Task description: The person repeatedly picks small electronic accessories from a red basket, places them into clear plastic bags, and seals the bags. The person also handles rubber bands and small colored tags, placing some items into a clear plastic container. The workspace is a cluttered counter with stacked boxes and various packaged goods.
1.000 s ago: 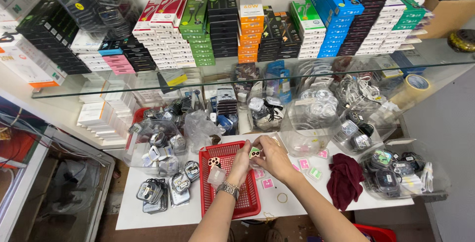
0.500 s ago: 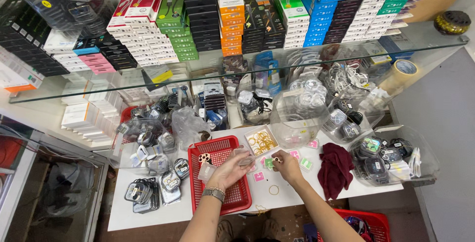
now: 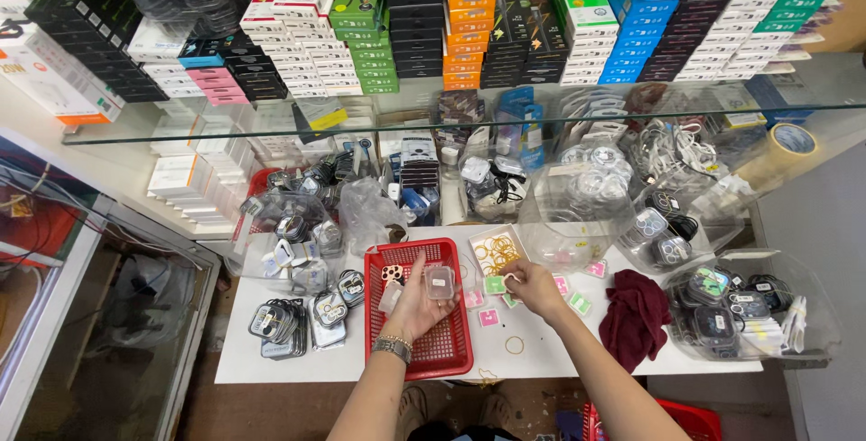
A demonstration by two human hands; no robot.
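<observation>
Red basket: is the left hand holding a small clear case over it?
Yes, the left hand holds a small clear case above the red basket.

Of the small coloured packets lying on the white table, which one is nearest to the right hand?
The green packet just left of the right hand, beside the box of rubber bands. The pink packets and the other green one lie farther off.

I have a single head camera, looking steeply down from above the white worktop's (image 3: pixel 298 351) near edge, facing the stacked shelves at its far edge, fairly close.
</observation>
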